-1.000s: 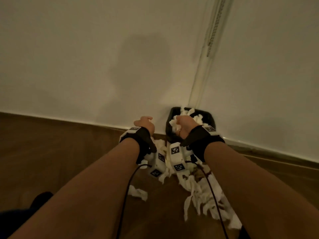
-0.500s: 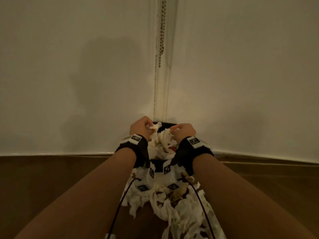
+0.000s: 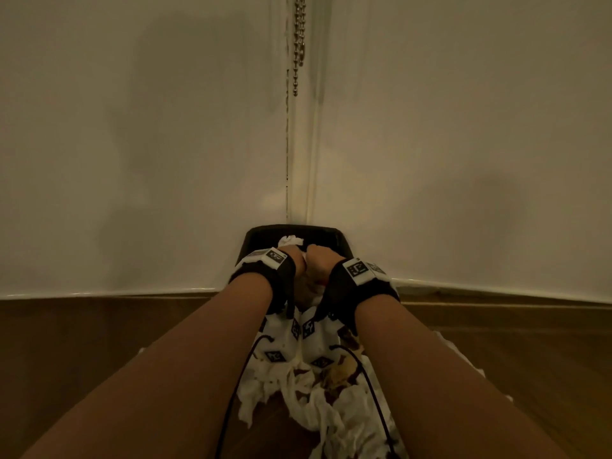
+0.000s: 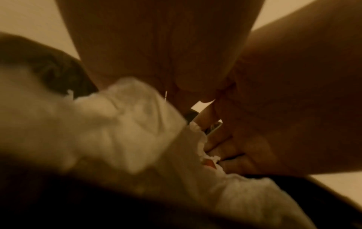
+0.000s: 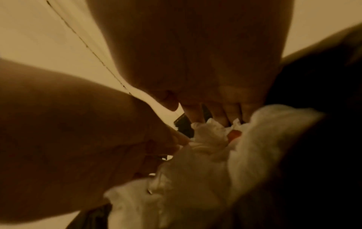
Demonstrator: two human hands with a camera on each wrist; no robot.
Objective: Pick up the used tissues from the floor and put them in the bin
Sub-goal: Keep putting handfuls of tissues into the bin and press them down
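Observation:
A black bin stands on the floor in the wall corner with white tissues showing over its rim. My left hand and right hand are knuckle to knuckle over the bin's mouth, both gripping a wad of tissues between them. In the left wrist view the tissues bulge under my left hand, and my right hand curls on them. The right wrist view shows my right hand digging into the tissues beside my left hand. More crumpled, stained tissues lie on the floor under my forearms.
Two pale walls meet right behind the bin, and a bead chain hangs in the corner. The brown wooden floor spreads to both sides. Cables from the wrist cameras hang under my arms.
My hands have come together and moved forward and down onto the bin's mouth with the tissue wad. The view has shifted closer and now faces the corner squarely.

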